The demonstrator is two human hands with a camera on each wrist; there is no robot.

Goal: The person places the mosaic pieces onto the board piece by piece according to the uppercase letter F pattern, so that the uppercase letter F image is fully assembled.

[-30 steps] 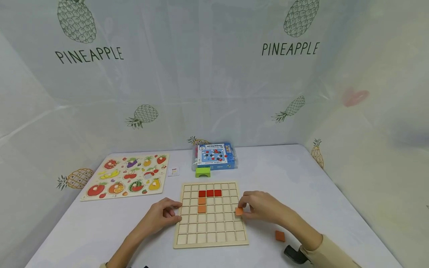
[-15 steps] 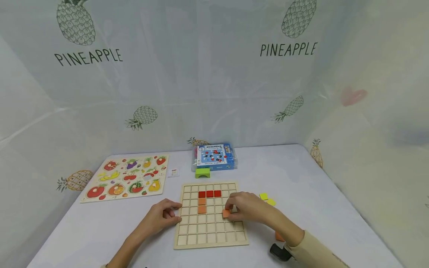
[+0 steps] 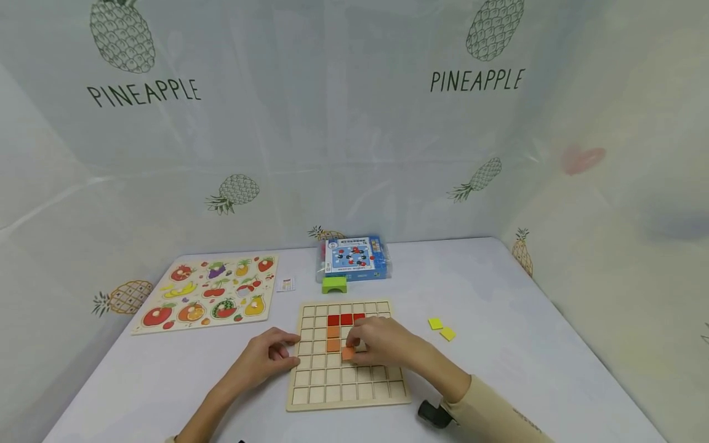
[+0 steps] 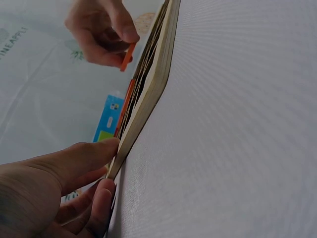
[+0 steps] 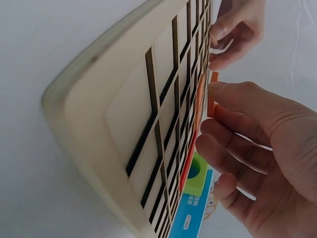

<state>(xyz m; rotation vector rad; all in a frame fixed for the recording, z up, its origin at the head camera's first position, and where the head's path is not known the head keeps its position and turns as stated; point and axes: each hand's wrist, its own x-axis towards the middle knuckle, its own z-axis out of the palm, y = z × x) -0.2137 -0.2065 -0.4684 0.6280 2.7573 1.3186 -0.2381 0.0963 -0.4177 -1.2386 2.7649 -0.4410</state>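
A wooden grid board (image 3: 349, 394) lies on the table before me, with three red square tiles (image 3: 346, 319) in a row and two orange square tiles (image 3: 333, 339) below the leftmost. My right hand (image 3: 388, 343) pinches another orange square tile (image 3: 347, 354) just over the grid, right of and below the lower orange one. The right wrist view shows this held tile (image 5: 213, 94) on edge between thumb and fingers, close above the board. At the board's left edge my left hand (image 3: 260, 357) rests, thumb and finger touching the rim (image 4: 143, 109) at separate spots.
Two yellow square tiles (image 3: 441, 329) lie right of the board. Behind it stand a green arch block (image 3: 334, 285) and a blue box (image 3: 357, 258). A fruit puzzle board (image 3: 207, 292) and a small printed card (image 3: 285, 284) lie at the back left.
My right hand has carried the orange tile leftward from the board's right edge to its middle. The yellow tiles have come into sight; my forearm now hides a loose orange tile. The left hand stays.
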